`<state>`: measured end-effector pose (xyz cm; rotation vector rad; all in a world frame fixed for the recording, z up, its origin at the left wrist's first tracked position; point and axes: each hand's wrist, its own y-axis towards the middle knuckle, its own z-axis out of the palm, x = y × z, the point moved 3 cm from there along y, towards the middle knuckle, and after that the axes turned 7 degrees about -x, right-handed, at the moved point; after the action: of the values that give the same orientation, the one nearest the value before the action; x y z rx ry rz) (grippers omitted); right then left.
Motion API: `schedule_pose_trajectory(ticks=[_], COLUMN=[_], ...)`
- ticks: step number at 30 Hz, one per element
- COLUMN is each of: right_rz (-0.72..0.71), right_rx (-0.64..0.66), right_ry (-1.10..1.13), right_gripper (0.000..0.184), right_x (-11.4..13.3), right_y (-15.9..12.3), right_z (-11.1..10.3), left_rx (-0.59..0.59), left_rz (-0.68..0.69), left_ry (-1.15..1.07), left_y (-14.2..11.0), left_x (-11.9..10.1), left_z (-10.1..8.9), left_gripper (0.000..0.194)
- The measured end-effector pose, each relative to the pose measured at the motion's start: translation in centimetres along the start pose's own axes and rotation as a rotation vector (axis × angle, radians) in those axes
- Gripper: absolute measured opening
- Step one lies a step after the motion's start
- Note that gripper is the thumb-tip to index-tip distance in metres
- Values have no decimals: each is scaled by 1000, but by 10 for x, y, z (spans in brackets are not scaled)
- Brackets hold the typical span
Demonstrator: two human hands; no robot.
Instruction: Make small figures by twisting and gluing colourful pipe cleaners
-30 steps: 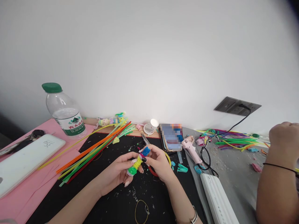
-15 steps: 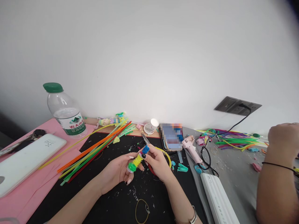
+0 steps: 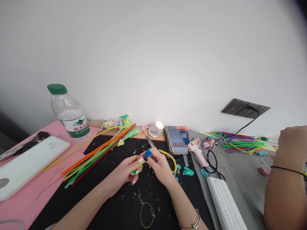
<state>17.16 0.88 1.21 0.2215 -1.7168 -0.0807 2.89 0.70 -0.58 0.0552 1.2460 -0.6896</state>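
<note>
Over the black mat [image 3: 124, 207], my left hand [image 3: 124, 171] and my right hand [image 3: 159, 166] both grip a small pipe-cleaner piece [image 3: 148, 153]. It has a fuzzy blue end, with pink, yellow and green further down. The left fingers wrap round its lower part and hide much of it. The right thumb and fingers pinch it just beneath the blue end. Beside the right hand curves a yellow pipe cleaner [image 3: 175, 163]. Behind the hands a pointed metal blade [image 3: 151, 142] lies partly hidden.
Left of my hands lie long pipe cleaners [image 3: 100, 153], a white power bank [image 3: 35, 167] and a water bottle [image 3: 74, 124]. A paper cup [image 3: 156, 129], a phone [image 3: 177, 140], a pink glue gun [image 3: 198, 153] and a power strip [image 3: 224, 201] stand right. Another person's arm [image 3: 285, 179] is far right.
My left hand has closed further round the pipe-cleaner piece, its thumb now up near the blue end, covering most of the yellow part. The view has shifted slightly.
</note>
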Motion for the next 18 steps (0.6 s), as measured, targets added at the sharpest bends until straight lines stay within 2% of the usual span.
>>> schedule_pose_trajectory(ticks=[5, 11, 18], right_rz=[0, 5, 9], right_rx=[16, 47, 48], right_ry=[-9, -23, -50], right_gripper=[23, 35, 28], right_x=[2, 0, 6], right_y=[-1, -2, -3], right_z=[0, -3, -1], left_rx=[13, 3, -32], left_rz=[9, 33, 69], left_ry=[-13, 9, 69], left_y=[1, 4, 5], left_x=[0, 4, 4], left_z=[0, -3, -6], left_gripper=[33, 33, 35])
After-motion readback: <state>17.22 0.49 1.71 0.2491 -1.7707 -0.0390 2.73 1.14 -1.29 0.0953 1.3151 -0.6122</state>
